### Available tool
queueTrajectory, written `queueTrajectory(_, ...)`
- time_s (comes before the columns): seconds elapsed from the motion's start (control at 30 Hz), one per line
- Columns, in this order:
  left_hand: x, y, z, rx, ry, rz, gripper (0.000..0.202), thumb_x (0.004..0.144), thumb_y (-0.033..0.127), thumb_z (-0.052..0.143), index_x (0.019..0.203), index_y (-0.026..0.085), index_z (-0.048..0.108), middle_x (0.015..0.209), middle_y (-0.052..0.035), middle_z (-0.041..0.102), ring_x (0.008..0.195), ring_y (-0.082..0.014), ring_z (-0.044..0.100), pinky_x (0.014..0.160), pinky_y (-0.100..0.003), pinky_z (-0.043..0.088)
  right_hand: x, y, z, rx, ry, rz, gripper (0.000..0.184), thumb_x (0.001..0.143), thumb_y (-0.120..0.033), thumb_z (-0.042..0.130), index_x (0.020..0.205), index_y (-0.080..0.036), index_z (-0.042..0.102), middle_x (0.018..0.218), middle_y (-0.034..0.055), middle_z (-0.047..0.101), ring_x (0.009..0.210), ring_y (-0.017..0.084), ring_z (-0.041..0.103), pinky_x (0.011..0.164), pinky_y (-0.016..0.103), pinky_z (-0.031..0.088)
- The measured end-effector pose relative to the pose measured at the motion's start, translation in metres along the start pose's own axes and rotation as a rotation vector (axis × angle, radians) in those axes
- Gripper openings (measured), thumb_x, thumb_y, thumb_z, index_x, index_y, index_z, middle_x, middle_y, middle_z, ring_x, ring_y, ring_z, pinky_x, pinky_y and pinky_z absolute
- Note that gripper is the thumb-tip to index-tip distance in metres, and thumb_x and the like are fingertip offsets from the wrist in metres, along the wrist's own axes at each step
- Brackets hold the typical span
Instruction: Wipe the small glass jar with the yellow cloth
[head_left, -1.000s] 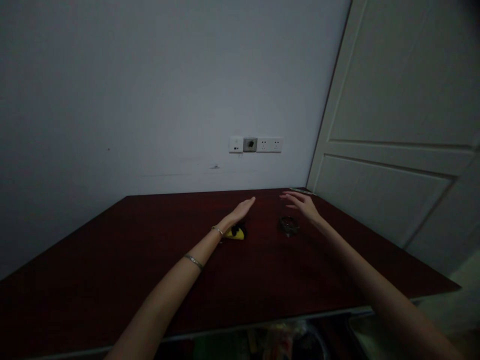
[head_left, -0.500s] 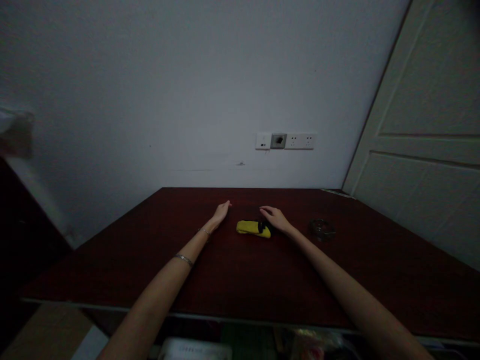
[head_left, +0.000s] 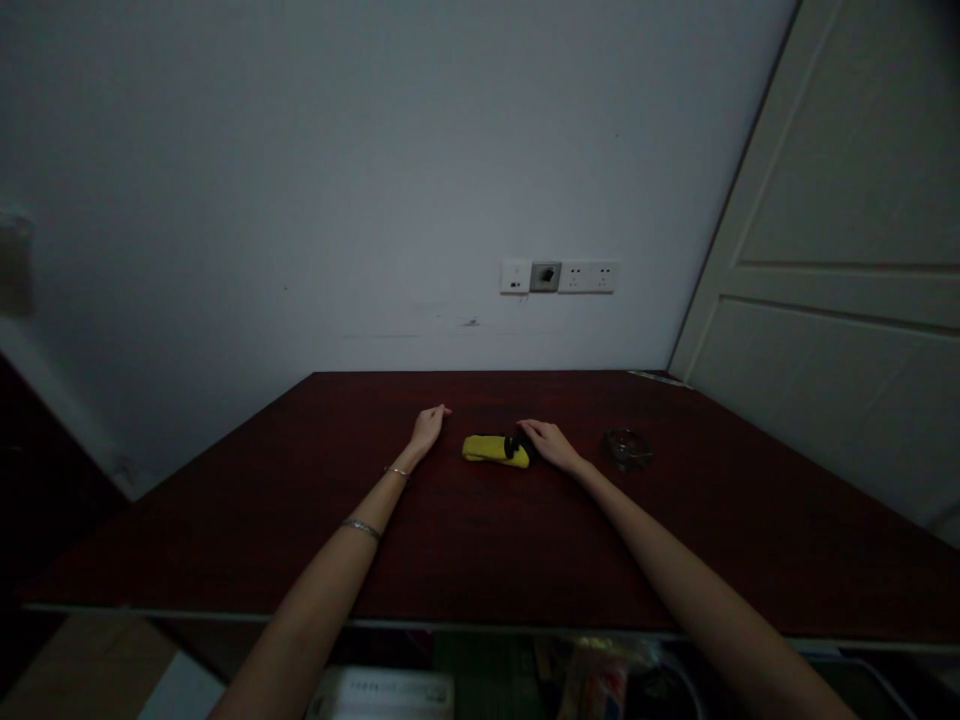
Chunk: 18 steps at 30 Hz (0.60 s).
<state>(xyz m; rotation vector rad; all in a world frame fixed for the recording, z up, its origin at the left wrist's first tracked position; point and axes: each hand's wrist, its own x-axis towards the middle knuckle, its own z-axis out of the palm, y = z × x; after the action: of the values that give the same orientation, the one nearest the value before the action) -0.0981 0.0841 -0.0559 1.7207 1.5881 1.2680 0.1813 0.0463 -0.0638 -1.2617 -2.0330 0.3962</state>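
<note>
On the dark red tabletop lies a folded yellow bundle with a black part at its right end; it looks like fabric, but its exact kind is unclear. My left hand rests on the table to the left of the bundle, apart from it. Its fingers are loosely bent toward the right, partly hidden behind the hand, with nothing seen in them. My right hand lies at the bundle's black end, fingers stretched out and holding nothing. Whether it touches the bundle I cannot tell.
A clear glass ashtray-like dish sits right of my right hand. Behind the table is a white wall with sockets; a pale door stands at right. Under the front edge are a white box and packaged items.
The whole view has shifted slightly, so everything appears a little further left. My left hand has turned slightly and drawn a bit away from the bundle. The bundle lies as before.
</note>
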Motion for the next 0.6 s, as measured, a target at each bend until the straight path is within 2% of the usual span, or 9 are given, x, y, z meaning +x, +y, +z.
queueTrajectory(0.6, -0.0060, 0.0051, 0.0010, 0.149, -0.075, 0.108, 0.037, 0.084, 0.033, 0.037, 0.087, 0.014, 0.068, 0.098, -0.0087, 0.069, 0.096, -0.0220, 0.061, 0.087, -0.031, 0.043, -0.0021, -0.0052, 0.0008, -0.047, 0.006, -0.001, 0.035, 0.089, -0.033, 0.036, 0.106, -0.017, 0.063, 0.110, 0.0085, 0.065, 0.103, 0.021, 0.060, 0.090, 0.033, 0.044)
